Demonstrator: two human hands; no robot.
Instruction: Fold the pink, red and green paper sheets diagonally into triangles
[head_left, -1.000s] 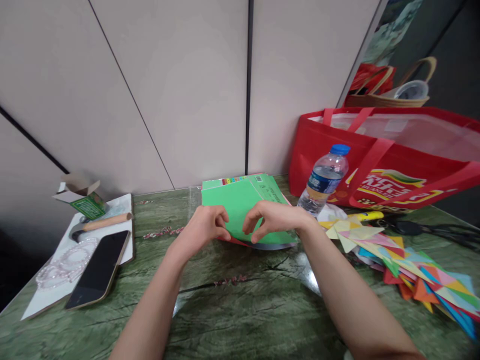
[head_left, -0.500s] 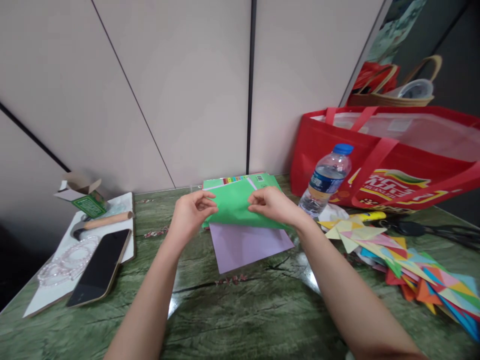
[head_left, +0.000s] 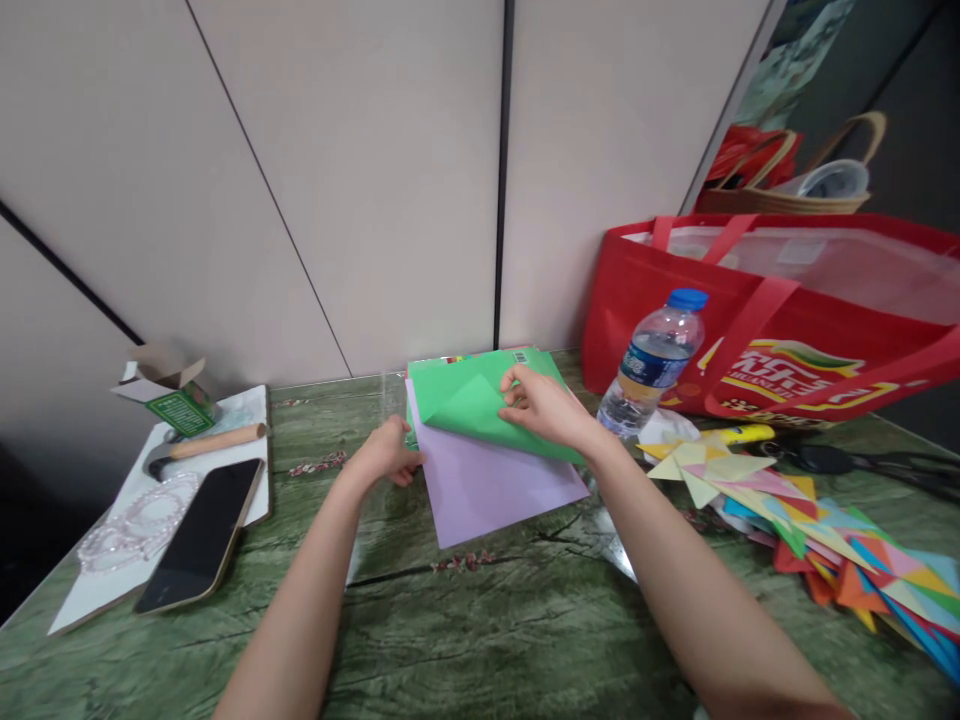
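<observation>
A green sheet of paper (head_left: 457, 405) lies over a lilac sheet of paper (head_left: 495, 495), with its near part curled back into a pointed flap. At the right side of that flap, my right hand (head_left: 544, 402) is closed in a pinch on the green paper. My left hand (head_left: 388, 452) is down by the left edge of the lilac sheet, its fingers loosely bent and apart, holding nothing that I can see. A clear plastic sleeve (head_left: 391, 392) shows just beyond it. Part of a barcode label (head_left: 520, 357) appears at the back of the stack.
A water bottle (head_left: 652, 365) stands right of the papers, before a red shopping bag (head_left: 675, 300). Folded colored paper pieces (head_left: 817, 530) and black-handled scissors (head_left: 825, 459) lie at right. On the left are a phone (head_left: 201, 540), a hammer (head_left: 217, 443), beads (head_left: 142, 525) and a small box (head_left: 176, 400).
My left hand has let go of the green sheet and moved down to the lilac sheet's left edge. The green sheet's left part has dropped, showing more lilac. My right hand has barely moved.
</observation>
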